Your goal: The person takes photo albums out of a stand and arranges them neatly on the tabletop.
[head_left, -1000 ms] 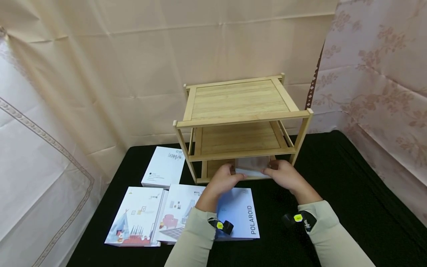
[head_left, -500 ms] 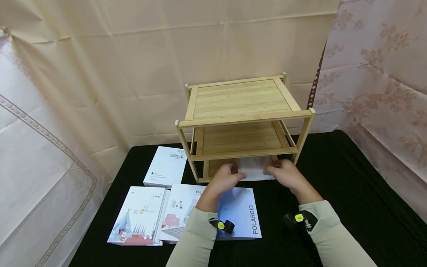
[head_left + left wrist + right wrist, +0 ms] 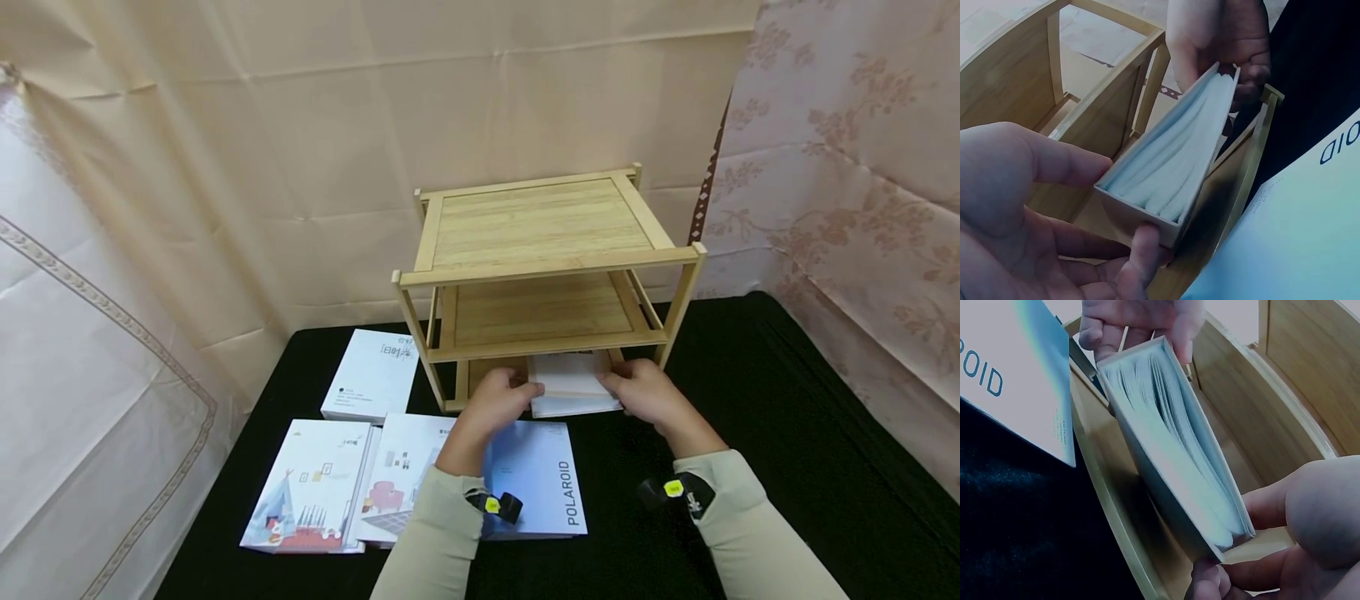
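A white photo album [image 3: 576,385], thick with pages, is held by both hands at the front of the lowest level of a wooden three-tier shelf [image 3: 547,221]. My left hand [image 3: 498,402] grips its left end, thumb on top and fingers beneath in the left wrist view. On the opposite end, my right hand [image 3: 647,393] holds it the same way. The page edges [image 3: 1175,444] face the person in the right wrist view, between two stiff covers. The album's far part is hidden under the middle tier.
A blue album marked POLAROID [image 3: 536,483] lies before the shelf. Left of it are a white album with a pink armchair [image 3: 386,496], one with a tent [image 3: 300,492], and another white album [image 3: 372,375] behind. Black cloth [image 3: 780,433] covers the table; curtains hang behind.
The held album has come forward toward the person, past the shelf's front rail, and more of its top shows. Both hands stay at its ends. The other albums have not moved.
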Motion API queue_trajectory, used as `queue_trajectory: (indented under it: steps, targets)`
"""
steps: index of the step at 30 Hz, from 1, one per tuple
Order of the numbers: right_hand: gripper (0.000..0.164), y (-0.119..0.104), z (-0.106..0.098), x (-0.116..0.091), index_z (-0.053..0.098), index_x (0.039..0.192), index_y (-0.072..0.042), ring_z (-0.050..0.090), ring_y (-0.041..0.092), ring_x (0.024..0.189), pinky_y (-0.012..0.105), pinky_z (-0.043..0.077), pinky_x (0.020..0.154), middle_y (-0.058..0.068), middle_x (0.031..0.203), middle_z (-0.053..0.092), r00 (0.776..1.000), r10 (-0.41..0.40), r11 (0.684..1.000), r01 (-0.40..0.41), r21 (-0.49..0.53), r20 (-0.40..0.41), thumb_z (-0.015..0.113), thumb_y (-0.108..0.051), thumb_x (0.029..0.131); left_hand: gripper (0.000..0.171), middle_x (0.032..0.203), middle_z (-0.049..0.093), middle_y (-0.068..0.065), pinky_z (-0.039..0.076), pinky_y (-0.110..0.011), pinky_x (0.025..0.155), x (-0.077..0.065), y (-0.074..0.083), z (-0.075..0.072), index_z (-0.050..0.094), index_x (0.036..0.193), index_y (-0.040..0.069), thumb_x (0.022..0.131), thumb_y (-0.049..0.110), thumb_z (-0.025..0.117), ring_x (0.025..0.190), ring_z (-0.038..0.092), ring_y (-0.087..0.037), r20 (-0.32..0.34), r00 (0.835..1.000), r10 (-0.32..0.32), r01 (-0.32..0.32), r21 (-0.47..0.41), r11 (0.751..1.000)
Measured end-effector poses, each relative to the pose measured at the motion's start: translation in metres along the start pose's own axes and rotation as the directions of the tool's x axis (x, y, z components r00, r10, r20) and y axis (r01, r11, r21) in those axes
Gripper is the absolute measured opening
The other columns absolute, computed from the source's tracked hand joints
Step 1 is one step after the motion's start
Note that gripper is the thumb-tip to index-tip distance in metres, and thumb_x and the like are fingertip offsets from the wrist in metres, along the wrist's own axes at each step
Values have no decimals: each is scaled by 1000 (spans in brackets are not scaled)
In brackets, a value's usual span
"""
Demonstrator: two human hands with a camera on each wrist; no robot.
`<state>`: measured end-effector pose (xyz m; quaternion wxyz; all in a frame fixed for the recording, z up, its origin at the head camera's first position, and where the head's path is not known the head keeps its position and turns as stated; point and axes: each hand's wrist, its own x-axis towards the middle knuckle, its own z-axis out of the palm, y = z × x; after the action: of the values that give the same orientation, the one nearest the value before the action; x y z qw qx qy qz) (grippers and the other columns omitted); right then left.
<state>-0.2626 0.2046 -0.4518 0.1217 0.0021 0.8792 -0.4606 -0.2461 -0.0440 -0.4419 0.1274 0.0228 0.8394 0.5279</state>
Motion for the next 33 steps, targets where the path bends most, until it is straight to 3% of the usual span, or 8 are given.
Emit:
queue_trajectory:
  steps: [5,12,16,22,33]
  targets:
    - [65,0,-4,-2,43,145,16,63,26,87,34,54,70,28,116,62,999,2,1000,-2,-9,38,57,-32,104,60,143,60,-22,48,-55,109,-1,-2,1,54,145,-3,99,34,65,130,59,-36,-3,1000,-13,14,12,1000]
    - [70,-2,-13,-4,39,149,14,60,45,118,48,55,90,38,140,50,997,15,1000,-13,-26,77,61,-32,102,53,134,64,-20,52,-54,102,-1,-2,3,60,138,-1,99,33,66,119,62,-34,-12,1000,-21,22,29,999]
    - [70,-5,-18,-7,41,147,14,62,43,116,45,57,88,37,139,52,996,11,999,-8,-33,86,64,-32,100,44,121,66,-16,54,-48,89,-1,-1,4,63,128,1,97,33,67,104,62,-29,-33,999,-33,35,47,998]
    - [71,-8,-24,-11,44,145,12,66,34,107,38,58,82,33,133,57,995,14,999,-9,-53,94,68,-35,98,34,101,64,-11,48,-36,70,-2,0,4,62,112,6,99,36,66,87,59,-25,-31,998,-53,55,63,996]
    - [70,-6,-34,-22,50,139,13,67,25,95,37,57,78,25,118,65,994,-12,995,22,-94,113,73,-35,94,24,87,65,-9,50,-30,60,-3,3,4,62,96,8,99,31,69,72,62,-21,48,999,-10,6,79,997]
